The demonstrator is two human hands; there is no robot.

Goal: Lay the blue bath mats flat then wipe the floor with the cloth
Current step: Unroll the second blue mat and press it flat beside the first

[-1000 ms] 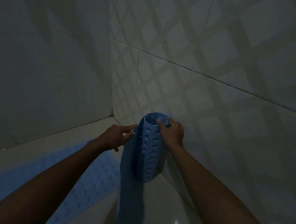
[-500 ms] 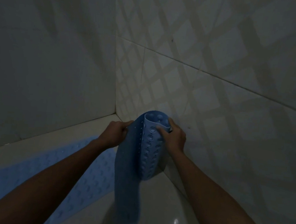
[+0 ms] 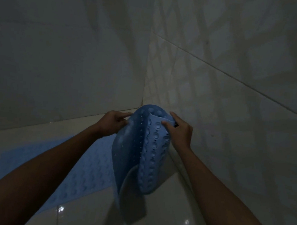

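Closing in — walls: two tiled walls (image 3: 237, 84) meet in a corner just behind the hands, so there is no room to move farther forward or to the right; the open room lies to the left and toward the camera.
Floor: glossy pale floor (image 3: 180, 206) runs from the wall bases toward the camera; a bare strip shows between the flat mat and the right wall, partly shadowed by the held mat.
Flat mat: a blue bath mat (image 3: 83, 175) lies flat on the floor left of centre, its far edge near the base of the left wall, its right end passing behind the held mat; the left forearm covers part of it.
Held mat: a second blue mat (image 3: 139, 157), curled lengthwise into a loose half-open roll, hangs upright above the floor close to the corner; its holed, bumpy face turns inward and right, its lower end is off the floor or barely near it, I cannot tell which.
Left hand: left hand (image 3: 113, 122) pinches the mat's outer left edge near the top.
Right hand: right hand (image 3: 178, 131) grips the inner curled edge at the top, fingers closed over it.
Containers: cannot tell of any in this dim view.
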